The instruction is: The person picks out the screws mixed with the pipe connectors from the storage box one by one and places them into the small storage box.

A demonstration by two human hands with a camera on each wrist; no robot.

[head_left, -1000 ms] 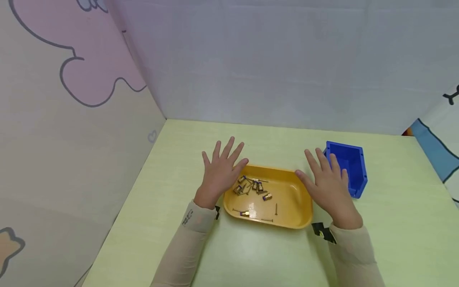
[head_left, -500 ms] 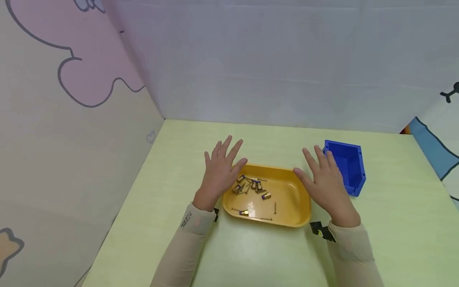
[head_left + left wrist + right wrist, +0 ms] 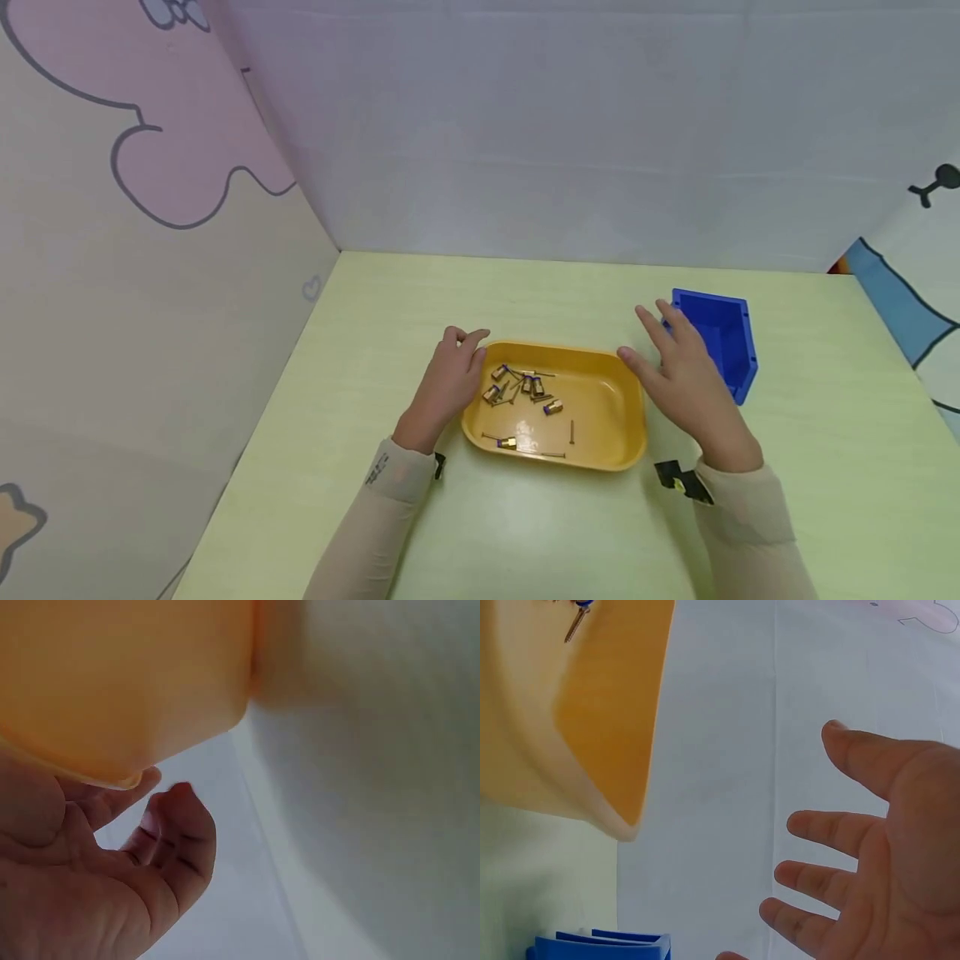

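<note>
A yellow tray (image 3: pixel 607 417) lies mid-table, holding several brass fittings (image 3: pixel 525 387) and thin nails (image 3: pixel 572 431). My left hand (image 3: pixel 461 354) is at its far left corner with the fingers curled beside the rim. In the left wrist view the bent fingers (image 3: pixel 176 832) hang just off the tray's outer wall (image 3: pixel 127 675), and a grip does not show. My right hand (image 3: pixel 660 358) hovers flat with straight, spread fingers (image 3: pixel 817 825) between the tray's right end (image 3: pixel 607 712) and a blue bin (image 3: pixel 716 337). It holds nothing.
The light green table (image 3: pixel 525 517) is closed in by a white back wall (image 3: pixel 562 125) and a cartoon-printed panel (image 3: pixel 150 250) on the left. The blue bin (image 3: pixel 600 946) stands just right of the tray. Bare table stretches in front of and behind the tray.
My left hand dropped to the tray's far left corner and its spread fingers curled in. The right hand edged slightly right and stayed spread. The tray has not moved.
</note>
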